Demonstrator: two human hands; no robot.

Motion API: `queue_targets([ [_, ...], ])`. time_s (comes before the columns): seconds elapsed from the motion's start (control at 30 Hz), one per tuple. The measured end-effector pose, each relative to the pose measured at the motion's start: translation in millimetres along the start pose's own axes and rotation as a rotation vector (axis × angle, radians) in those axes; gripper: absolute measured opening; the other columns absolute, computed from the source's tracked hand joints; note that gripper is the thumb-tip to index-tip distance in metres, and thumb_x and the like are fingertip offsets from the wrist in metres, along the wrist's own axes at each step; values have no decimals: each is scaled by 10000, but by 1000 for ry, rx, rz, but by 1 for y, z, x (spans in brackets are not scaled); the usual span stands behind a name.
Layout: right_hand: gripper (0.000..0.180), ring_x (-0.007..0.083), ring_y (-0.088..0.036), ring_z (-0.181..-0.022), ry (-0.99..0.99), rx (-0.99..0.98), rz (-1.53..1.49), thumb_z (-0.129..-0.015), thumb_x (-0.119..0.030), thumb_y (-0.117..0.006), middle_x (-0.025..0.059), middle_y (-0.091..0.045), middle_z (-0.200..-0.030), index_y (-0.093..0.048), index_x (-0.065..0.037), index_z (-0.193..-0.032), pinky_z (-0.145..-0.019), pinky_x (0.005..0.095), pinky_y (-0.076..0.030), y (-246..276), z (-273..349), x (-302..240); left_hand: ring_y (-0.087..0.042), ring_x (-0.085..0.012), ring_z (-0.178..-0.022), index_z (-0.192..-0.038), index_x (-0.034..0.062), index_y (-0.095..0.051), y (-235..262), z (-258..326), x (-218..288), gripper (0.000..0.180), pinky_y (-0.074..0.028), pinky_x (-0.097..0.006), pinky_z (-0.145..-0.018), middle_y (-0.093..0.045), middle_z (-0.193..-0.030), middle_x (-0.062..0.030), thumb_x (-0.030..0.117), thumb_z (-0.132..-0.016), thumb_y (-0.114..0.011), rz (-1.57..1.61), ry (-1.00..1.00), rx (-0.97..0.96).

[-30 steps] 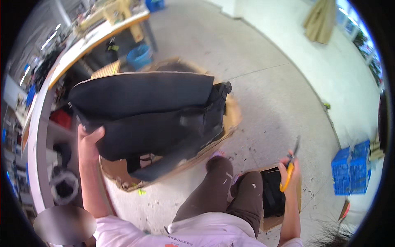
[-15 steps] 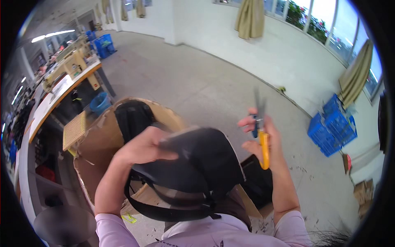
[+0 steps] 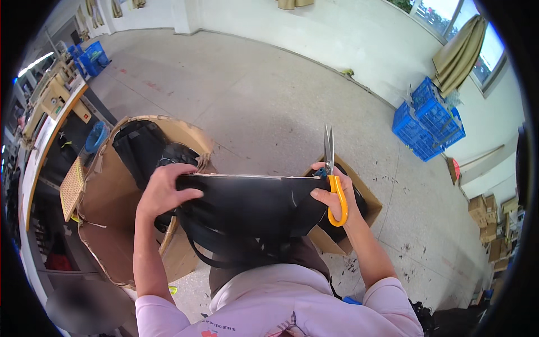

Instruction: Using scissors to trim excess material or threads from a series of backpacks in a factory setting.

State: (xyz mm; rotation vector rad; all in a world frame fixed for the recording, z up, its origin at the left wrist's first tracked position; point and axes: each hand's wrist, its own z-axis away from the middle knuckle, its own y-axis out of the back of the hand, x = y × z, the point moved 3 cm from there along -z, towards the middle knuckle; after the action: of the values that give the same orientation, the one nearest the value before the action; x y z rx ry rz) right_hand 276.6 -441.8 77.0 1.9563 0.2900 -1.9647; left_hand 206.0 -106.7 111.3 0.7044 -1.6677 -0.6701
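Note:
A black bag (image 3: 252,205) with straps hanging off it is stretched across in front of my lap, its pale-edged rim facing away from me. My left hand (image 3: 164,194) pinches the left end of that rim between thumb and fingers. Scissors (image 3: 338,202) with an orange-yellow handle sit in my right hand (image 3: 349,196), their blades pointing away from me and slightly parted. The thumb of this same hand lies at the bag's right corner; the fingers behind it are partly hidden.
To my left stands a large open carton (image 3: 112,236) with black bags (image 3: 137,147) inside. Close on my right is a smaller carton (image 3: 373,209) holding dark items. Blue crates (image 3: 429,126) rest by the wall, and a sewing table (image 3: 56,126) runs along the far left.
The bag has turned and been drawn out straight between both hands. My right hand has come left and down to the bag's corner, keeping the scissors. The view has tilted downward.

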Motion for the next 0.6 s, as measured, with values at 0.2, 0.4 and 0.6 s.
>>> queue_targets([
  [0.2,450,75,-417,-822,84,45,-1,-653,-23,-676,-51,-456,-852,-559,-110,-1079,-754,211,-342,1,10,4,-571,-150,-804,-985,-7,-605,-34,14,-80,501,-427,-254,-763,-597,-815,-42,213,-576,-793,721,246,403],
  [0.4,473,113,-457,-819,86,-39,188,-681,-84,-701,-10,-481,-850,-511,-86,-1115,-755,248,-378,26,20,-5,-551,-85,-723,-904,43,-601,-65,3,-106,347,-445,-227,-667,-586,-798,32,149,-624,-777,1008,292,241],
  [0.6,715,180,-476,-771,123,-241,571,-617,-316,-799,53,-466,-830,-427,-90,-1184,-687,290,-404,67,30,-30,-540,-104,-794,-936,49,-588,-61,0,-115,433,-421,-230,-737,-578,-867,14,201,-599,-812,1015,229,253],
])
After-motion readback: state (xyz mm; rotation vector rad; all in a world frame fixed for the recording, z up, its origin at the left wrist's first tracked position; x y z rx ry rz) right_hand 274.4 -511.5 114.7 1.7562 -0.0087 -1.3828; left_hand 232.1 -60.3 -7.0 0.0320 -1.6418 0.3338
